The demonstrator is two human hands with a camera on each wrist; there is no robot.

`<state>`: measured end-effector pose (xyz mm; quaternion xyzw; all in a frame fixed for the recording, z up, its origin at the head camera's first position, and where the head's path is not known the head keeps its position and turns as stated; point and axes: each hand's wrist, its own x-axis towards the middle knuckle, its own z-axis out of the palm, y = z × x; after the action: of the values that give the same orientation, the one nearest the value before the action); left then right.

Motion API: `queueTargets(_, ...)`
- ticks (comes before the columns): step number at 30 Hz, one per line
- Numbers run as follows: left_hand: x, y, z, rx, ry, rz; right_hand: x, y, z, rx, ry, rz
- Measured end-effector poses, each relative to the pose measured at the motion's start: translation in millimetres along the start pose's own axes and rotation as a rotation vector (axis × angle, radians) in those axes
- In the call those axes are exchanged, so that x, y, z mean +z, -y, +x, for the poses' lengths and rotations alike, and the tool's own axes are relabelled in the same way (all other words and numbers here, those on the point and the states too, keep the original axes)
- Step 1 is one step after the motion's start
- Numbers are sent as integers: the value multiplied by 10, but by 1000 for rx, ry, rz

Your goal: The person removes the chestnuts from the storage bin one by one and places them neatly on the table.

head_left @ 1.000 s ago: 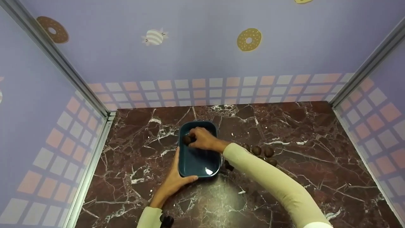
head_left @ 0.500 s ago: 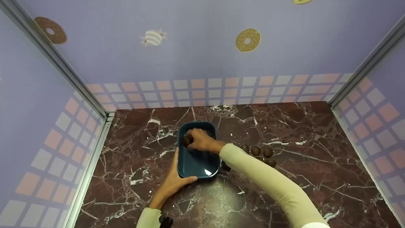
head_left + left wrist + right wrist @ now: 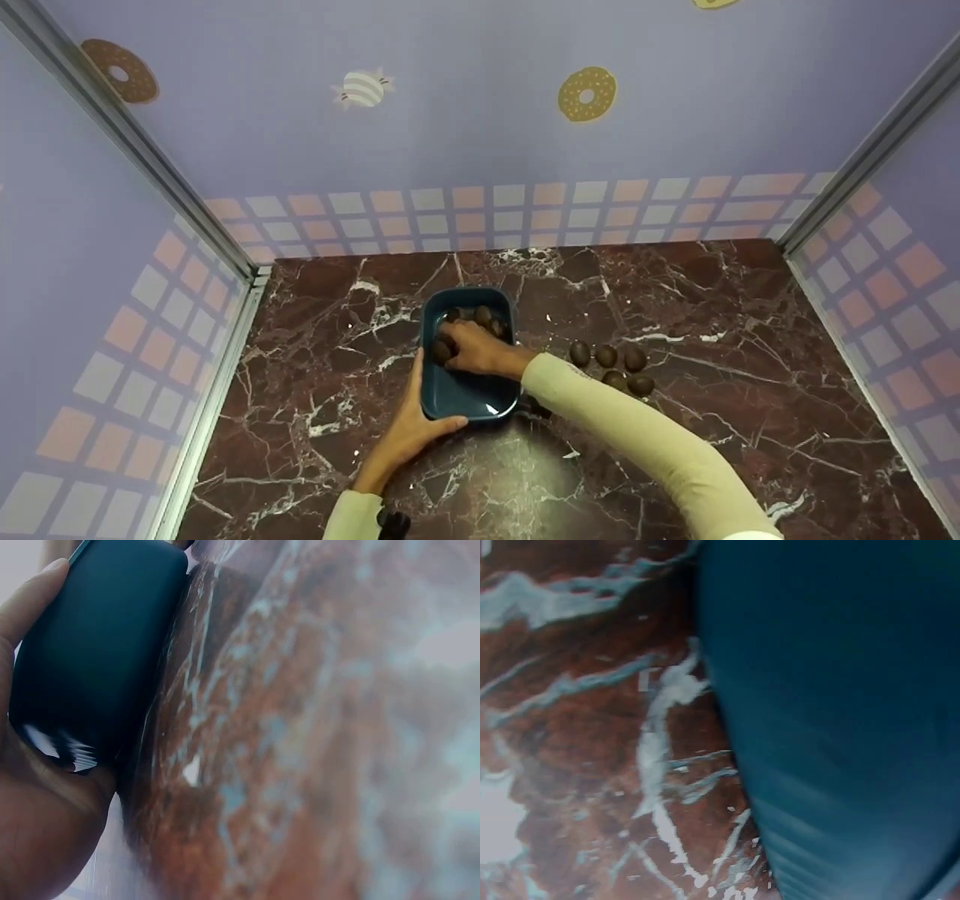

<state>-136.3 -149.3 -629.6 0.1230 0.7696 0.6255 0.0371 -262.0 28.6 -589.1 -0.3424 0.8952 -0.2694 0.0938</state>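
Note:
A deep blue rectangular dish [image 3: 459,394] stands on the marbled tabletop. My left hand [image 3: 411,420] grips its near left corner, with the thumb on the near rim and the fingers along the left side. The left wrist view shows that hand against the outer wall of the dish [image 3: 105,637]. Inside the dish, my right hand [image 3: 480,349] holds a dark brown, egg-shaped thing [image 3: 442,349] at the left wall. Several similar brown things [image 3: 484,316] lie at the far end, partly hidden by the hand. Only the dish wall [image 3: 825,705] and tabletop show in the right wrist view.
To the right of the dish, several more brown egg-shaped things [image 3: 606,355] lie grouped on the tabletop [image 3: 720,420], beside the right sleeve [image 3: 637,427]. Purple printed panels [image 3: 480,142] enclose the back and both sides.
My right hand has shifted slightly nearer inside the dish with the brown thing, uncovering several others at the far end. The left hand stays on the corner.

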Motion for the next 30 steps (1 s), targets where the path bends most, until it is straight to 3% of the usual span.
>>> queueTargets(10,-33,-27,-25,-46,15,37,-77,57,-95,-87,-28,-17)
queueTargets(21,-54,-38,-30,-65,28,22,-386,91,-232,-99,-133,43)
queueTargets(30,-28,-47,-7,-53,33,1,-512,19,-475,-118,-195,110)
